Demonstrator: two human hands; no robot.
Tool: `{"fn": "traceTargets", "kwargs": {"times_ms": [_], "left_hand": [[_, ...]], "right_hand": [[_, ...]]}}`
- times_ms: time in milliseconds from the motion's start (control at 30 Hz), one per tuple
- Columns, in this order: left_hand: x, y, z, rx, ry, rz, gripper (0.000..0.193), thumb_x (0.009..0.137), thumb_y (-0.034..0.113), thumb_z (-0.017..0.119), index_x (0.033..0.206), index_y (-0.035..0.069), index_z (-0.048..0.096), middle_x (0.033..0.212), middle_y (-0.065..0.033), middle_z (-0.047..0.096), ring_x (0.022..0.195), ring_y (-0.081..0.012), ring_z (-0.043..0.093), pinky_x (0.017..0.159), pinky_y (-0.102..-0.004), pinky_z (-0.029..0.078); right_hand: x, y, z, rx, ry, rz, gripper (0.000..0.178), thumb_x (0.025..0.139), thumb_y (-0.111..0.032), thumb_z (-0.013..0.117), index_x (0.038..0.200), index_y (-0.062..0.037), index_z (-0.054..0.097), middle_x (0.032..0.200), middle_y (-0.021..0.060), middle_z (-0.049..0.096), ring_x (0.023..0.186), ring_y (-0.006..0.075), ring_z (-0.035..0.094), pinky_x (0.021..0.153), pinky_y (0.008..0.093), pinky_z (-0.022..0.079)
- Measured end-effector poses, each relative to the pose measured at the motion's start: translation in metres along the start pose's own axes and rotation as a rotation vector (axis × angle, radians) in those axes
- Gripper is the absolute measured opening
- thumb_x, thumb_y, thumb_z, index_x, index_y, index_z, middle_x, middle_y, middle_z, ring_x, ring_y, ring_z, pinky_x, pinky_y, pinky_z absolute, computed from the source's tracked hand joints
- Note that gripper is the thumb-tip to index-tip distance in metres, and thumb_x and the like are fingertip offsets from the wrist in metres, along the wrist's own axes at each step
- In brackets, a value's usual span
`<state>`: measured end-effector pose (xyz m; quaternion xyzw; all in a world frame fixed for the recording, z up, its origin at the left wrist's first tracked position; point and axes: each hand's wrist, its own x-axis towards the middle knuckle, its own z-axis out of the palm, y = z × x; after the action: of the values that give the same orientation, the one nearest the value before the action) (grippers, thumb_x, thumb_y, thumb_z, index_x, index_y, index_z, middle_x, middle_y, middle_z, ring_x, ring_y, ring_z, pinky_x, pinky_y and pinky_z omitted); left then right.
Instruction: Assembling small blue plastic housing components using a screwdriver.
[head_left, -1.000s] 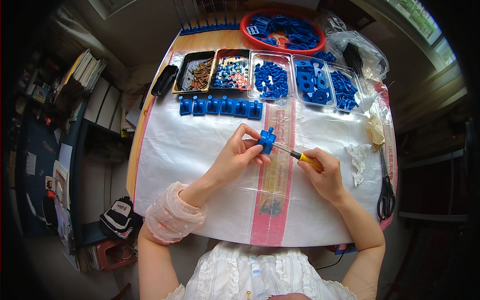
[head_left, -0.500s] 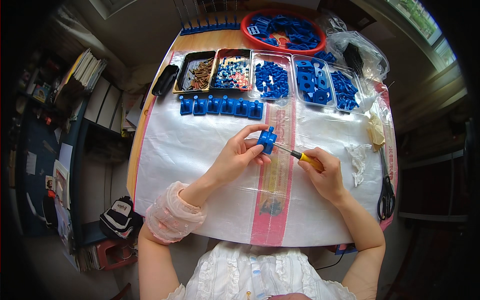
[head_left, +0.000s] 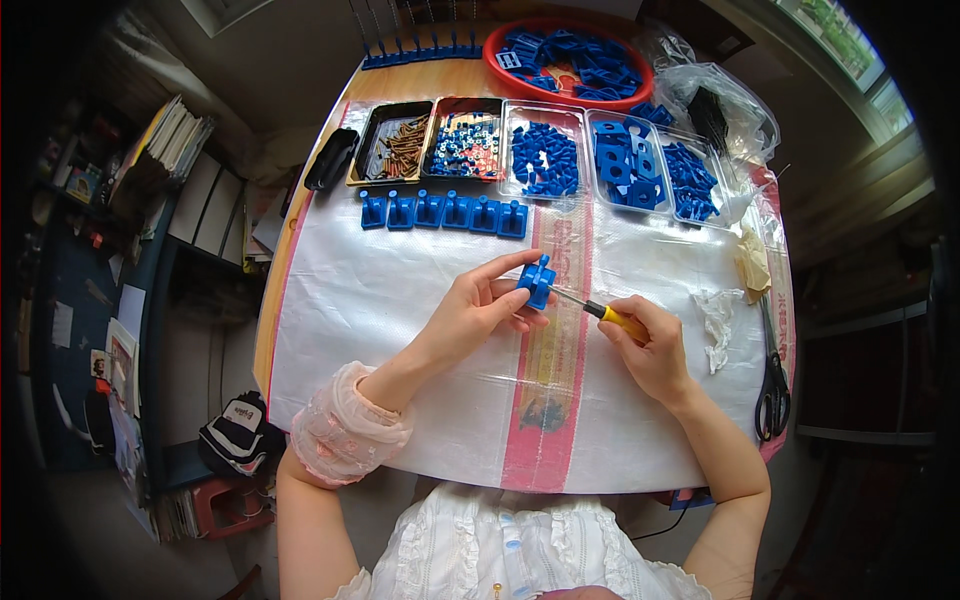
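Observation:
A small blue plastic assembly (head_left: 537, 283) with a knob on top is pinched between the thumb and fingers of my left hand (head_left: 487, 304), above the middle of the covered table. My right hand (head_left: 648, 345) is wrapped round the yellow and black handle of a screwdriver (head_left: 622, 320). Its thin metal shaft points left, and the tip meets the right side of the blue assembly; the exact contact point is too small to make out. Beyond my hands stands a row of several similar blue assemblies (head_left: 442, 211).
Behind the row are trays of brown screws (head_left: 403, 150), small nuts and blue bits (head_left: 466, 140), blue pegs (head_left: 544, 158) and blue plates (head_left: 628, 165). A red basin (head_left: 645, 92) of blue parts stands at the back. Black scissors (head_left: 772, 395) and crumpled white paper (head_left: 716, 325) lie right.
Almost nothing differs. The blue assembly and the screwdriver are shifted very slightly to the right; both hands keep the same grip.

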<state>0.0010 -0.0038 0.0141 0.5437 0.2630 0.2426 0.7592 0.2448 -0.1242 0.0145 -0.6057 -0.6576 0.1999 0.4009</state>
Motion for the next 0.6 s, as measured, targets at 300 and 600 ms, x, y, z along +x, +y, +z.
{"fn": "traceTargets", "kwargs": {"times_ms": [300, 600], "left_hand": [[0.001, -0.0025, -0.0016, -0.034, -0.006, 0.012, 0.052, 0.1, 0.01, 0.059, 0.15, 0.003, 0.044, 0.119, -0.0161, 0.071, 0.094, -0.0183, 0.073, 0.084, -0.0306, 0.06], [0.0005, -0.0016, -0.0011, -0.06, 0.0, -0.018, 0.042, 0.099, 0.012, 0.061, 0.138, 0.003, 0.05, 0.116, -0.0193, 0.071, 0.096, -0.0219, 0.074, 0.085, -0.0338, 0.062]], "right_hand": [[0.0005, -0.0003, 0.0002, 0.021, 0.007, -0.007, 0.019, 0.083, -0.002, 0.078, 0.098, 0.002, 0.067, 0.087, 0.014, 0.071, 0.074, 0.0231, 0.073, 0.066, 0.0297, 0.057], [0.0007, -0.0035, 0.0002, 0.003, 0.0, -0.049, 0.021, 0.081, -0.001, 0.08, 0.097, 0.0005, 0.067, 0.086, 0.0133, 0.071, 0.074, 0.0235, 0.073, 0.065, 0.0309, 0.057]]}}
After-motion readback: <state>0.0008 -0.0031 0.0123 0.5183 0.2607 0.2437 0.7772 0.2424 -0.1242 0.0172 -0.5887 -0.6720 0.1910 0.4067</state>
